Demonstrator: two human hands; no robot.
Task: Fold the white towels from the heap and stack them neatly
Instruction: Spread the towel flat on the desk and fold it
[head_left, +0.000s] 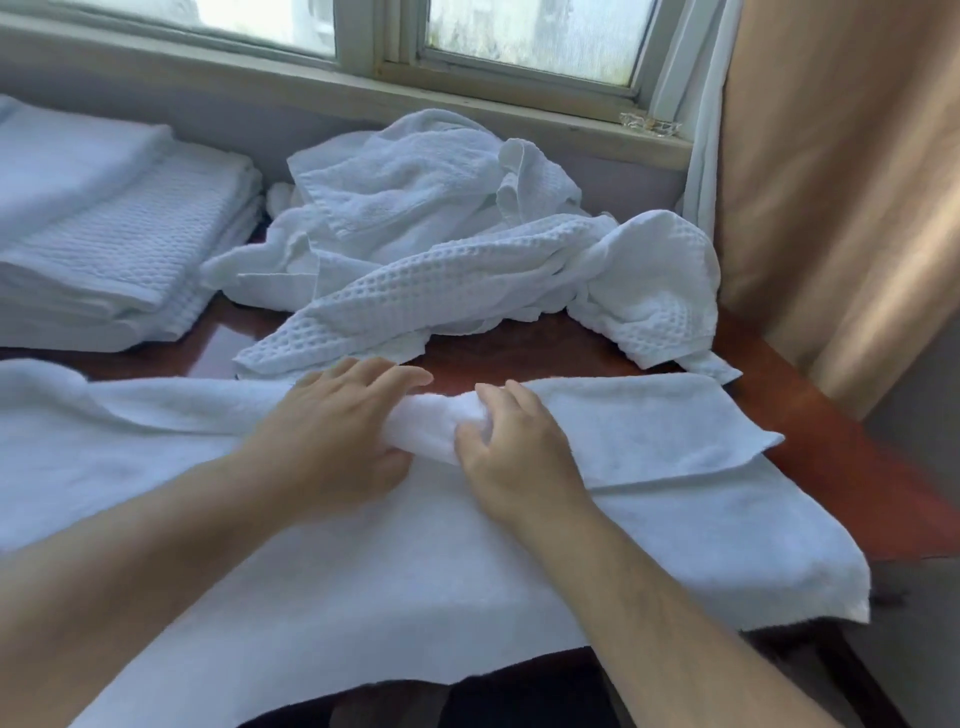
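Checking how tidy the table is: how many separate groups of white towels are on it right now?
3: a folded stack at far left, an unfolded heap below the window, one towel spread nearest. Towels inside the heap cannot be counted.

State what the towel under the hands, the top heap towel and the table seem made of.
Towel under the hands: likely cotton terry, soft fuzzy nap. Heap towel: waffle-weave cloth, probably cotton, gridded texture. Table: seemingly varnished reddish wood, glossy reflections.

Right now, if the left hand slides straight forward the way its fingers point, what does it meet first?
The left hand points away and slightly right. Past a narrow strip of bare wooden table, it would probably first meet the near edge of the waffle-weave towel in the unfolded heap; depth is uncertain.
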